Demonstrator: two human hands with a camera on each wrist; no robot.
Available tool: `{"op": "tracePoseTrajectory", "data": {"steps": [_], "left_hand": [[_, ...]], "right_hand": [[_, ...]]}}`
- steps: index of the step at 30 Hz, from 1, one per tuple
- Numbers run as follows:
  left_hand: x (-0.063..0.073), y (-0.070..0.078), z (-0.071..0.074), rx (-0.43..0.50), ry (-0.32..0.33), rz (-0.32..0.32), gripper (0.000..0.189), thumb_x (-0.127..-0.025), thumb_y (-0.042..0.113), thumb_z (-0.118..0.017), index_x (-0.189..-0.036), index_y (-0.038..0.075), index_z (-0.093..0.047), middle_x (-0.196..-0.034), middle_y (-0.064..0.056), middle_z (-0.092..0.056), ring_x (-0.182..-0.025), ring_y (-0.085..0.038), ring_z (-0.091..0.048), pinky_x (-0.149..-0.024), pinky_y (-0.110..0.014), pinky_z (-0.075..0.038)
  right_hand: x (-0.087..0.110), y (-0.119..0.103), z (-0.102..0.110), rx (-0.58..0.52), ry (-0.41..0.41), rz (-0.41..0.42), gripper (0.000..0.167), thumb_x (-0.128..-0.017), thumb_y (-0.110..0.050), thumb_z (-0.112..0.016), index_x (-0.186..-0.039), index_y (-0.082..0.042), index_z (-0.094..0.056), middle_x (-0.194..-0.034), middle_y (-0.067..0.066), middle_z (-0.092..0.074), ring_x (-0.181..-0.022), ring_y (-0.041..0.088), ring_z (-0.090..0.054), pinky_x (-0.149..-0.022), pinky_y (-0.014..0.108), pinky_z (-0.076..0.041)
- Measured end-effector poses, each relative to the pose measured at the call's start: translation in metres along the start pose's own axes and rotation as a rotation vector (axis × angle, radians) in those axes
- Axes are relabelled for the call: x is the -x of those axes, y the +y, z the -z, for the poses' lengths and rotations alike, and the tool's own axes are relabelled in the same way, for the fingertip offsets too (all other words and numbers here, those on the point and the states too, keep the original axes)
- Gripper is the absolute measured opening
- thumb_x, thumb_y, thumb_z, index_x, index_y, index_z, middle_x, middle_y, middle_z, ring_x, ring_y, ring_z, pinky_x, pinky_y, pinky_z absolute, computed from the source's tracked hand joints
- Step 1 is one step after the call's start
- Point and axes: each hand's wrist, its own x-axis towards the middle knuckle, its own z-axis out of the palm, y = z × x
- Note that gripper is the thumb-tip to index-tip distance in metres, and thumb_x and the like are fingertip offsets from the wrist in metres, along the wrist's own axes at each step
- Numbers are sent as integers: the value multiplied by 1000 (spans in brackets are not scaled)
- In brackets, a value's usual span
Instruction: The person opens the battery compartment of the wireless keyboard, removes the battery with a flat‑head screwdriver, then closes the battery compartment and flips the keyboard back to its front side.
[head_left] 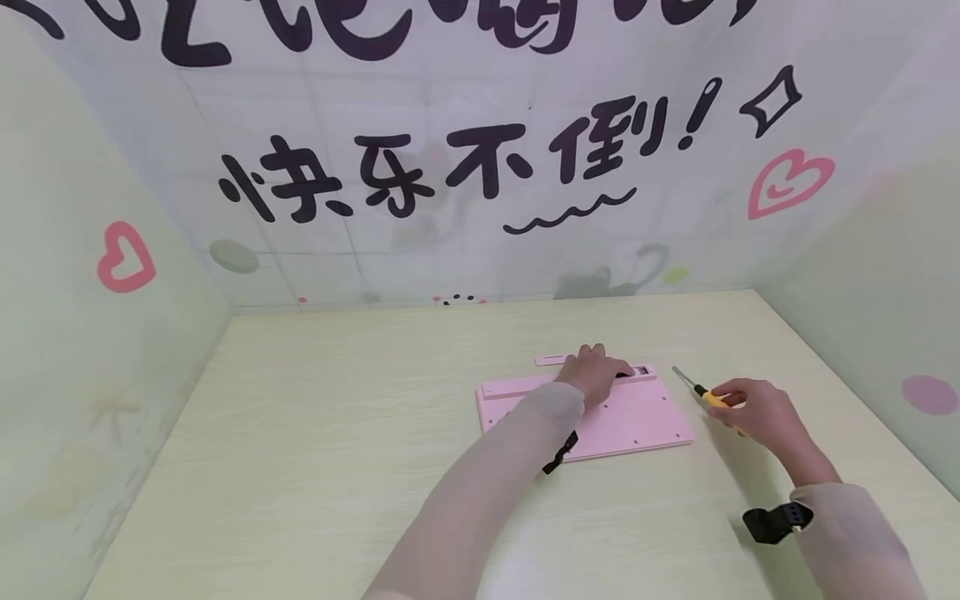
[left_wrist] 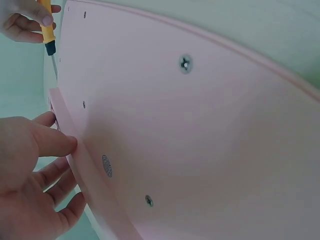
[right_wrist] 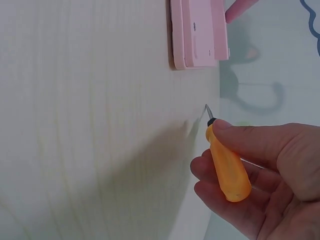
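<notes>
A pink keyboard (head_left: 637, 421) lies face down on the table, with small screws (left_wrist: 185, 64) dotting its underside. Along its far edge runs a raised pink bar (head_left: 517, 387), which has an opening (head_left: 642, 371) near the right end. My left hand (head_left: 592, 375) grips this bar, thumb on the near side and fingers over the far side; what the fingertips touch inside is hidden. To the right of the keyboard, my right hand (head_left: 761, 412) holds a screwdriver (right_wrist: 227, 167) by its yellow handle. Its metal tip points up and left, apart from the keyboard.
Just behind the keyboard lies a thin pink strip (head_left: 550, 361), partly hidden by the left hand. The pale wooden table (head_left: 315, 433) is bounded by a printed back wall (head_left: 420, 258) and side walls. Black bands with devices sit on both wrists.
</notes>
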Motion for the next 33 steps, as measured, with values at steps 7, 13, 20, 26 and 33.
{"op": "tracePoseTrajectory", "data": {"steps": [7,13,20,26,33], "left_hand": [[-4,-4,0,10,-35,-27,48,-97,9,-42,-129,45,-48,-125,2,-46,-107,-15,-43,-86,-27,-38],[-9,-9,0,16,-61,-67,51,-95,4,-44,-129,43,-49,-124,4,-47,-106,-14,-44,-79,-24,-39],[-10,-6,5,-50,-105,-74,54,-95,5,-44,-132,45,-44,-127,3,-45,-106,-14,-44,-72,-24,-39],[-7,4,9,-162,-127,-50,54,-96,11,-43,-136,48,-36,-127,1,-42,-102,-14,-42,-70,-24,-40],[-11,7,7,-165,-96,-62,53,-95,9,-46,-134,44,-40,-122,3,-45,-94,-13,-42,-71,-24,-40]], "right_hand": [[-1,3,-3,21,-2,-40,34,-78,-9,-69,-102,11,-56,-80,19,-60,-60,20,-55,-50,32,-45],[0,3,-3,52,-11,-63,36,-77,-15,-71,-102,8,-57,-84,20,-60,-67,24,-55,-52,32,-42],[0,1,-3,51,-20,-85,39,-77,-19,-72,-103,7,-58,-86,20,-60,-70,25,-55,-53,32,-41],[1,1,-4,40,-20,-94,39,-77,-19,-72,-102,7,-57,-85,19,-60,-69,24,-55,-54,31,-41],[1,1,-5,10,-32,-123,42,-78,-20,-72,-105,8,-55,-90,24,-57,-69,24,-54,-53,32,-44]]}}
